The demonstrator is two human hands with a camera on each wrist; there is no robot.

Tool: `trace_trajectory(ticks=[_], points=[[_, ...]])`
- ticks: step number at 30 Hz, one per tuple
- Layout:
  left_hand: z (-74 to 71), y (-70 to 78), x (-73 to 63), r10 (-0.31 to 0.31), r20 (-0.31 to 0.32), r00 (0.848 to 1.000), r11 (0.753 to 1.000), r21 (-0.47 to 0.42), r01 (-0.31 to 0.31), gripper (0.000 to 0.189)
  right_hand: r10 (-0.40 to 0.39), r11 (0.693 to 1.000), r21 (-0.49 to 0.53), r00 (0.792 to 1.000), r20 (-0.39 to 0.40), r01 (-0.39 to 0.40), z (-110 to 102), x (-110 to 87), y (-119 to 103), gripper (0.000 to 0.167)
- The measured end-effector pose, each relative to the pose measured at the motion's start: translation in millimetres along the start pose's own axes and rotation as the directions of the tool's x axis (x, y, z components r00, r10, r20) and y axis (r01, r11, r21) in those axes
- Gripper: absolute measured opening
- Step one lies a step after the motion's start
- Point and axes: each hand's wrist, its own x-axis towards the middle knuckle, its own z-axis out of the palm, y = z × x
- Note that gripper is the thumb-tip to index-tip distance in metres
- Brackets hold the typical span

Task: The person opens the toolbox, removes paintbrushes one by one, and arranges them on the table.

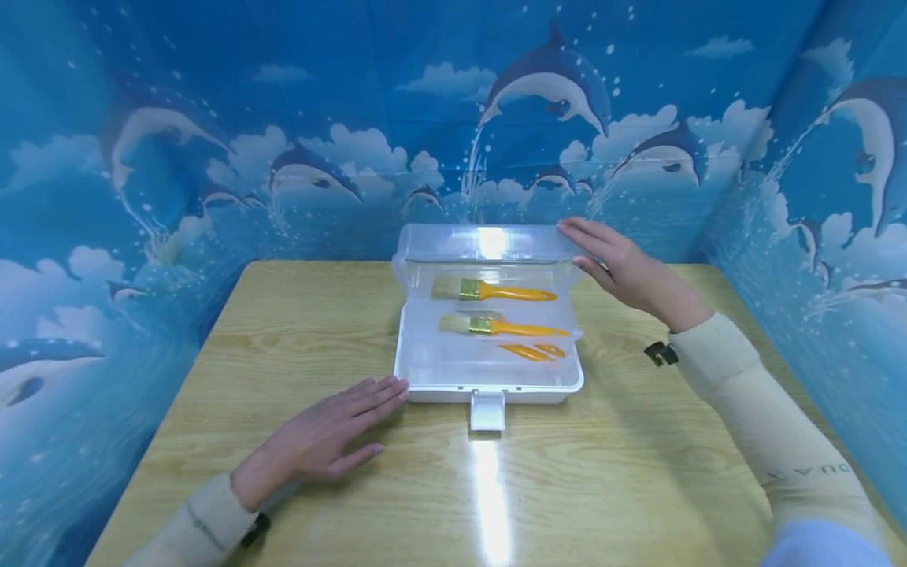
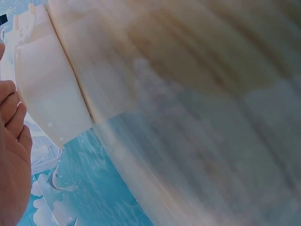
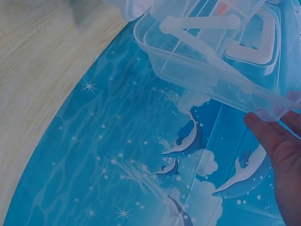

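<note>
A white plastic storage box (image 1: 439,370) with its clear lid (image 1: 453,240) raised stands on the table. Inside, two paintbrushes with orange handles lie one behind the other, the rear brush (image 1: 516,293) and the front brush (image 1: 527,327). Orange handle ends (image 1: 526,353) show below them through translucent plastic. My right hand (image 1: 631,272) holds the lid by its right corner, thumb and fingers on either side of the edge in the right wrist view. Fingers fairly straight, my left hand (image 1: 329,433) touches the box's front left corner.
A white latch (image 1: 487,411) hangs down from the box's front. The wood-grain table (image 1: 298,339) extends around the box. Blue dolphin-print sheets (image 1: 340,87) enclose the table at the back and both sides. In the right wrist view, a clear lid compartment with a white handle (image 3: 202,23) shows.
</note>
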Motion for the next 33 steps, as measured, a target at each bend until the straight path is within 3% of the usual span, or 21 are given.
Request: trace_trajectory(ticks=[13, 19, 33], points=[[2.4, 0.0, 0.1, 0.02, -0.031, 0.999, 1.0, -0.009, -0.02, 0.064, 0.07, 0.985, 0.16, 0.998, 0.0, -0.07, 5.6, 17.3, 18.3, 0.045], [2.1, -0.5, 1.0, 0.015, -0.017, 1.0, 1.0, -0.016, -0.015, 0.064, 0.124, 0.975, 0.179, 0.992, 0.037, -0.129, 5.6, 22.2, 23.9, 0.045], [2.1, -1.7, 1.3, 0.019, -0.027, 0.999, 1.0, -0.013, -0.02, 0.063, 0.197, 0.948, 0.248, 0.98, 0.04, -0.201, 10.8, 34.0, 38.4, 0.045]])
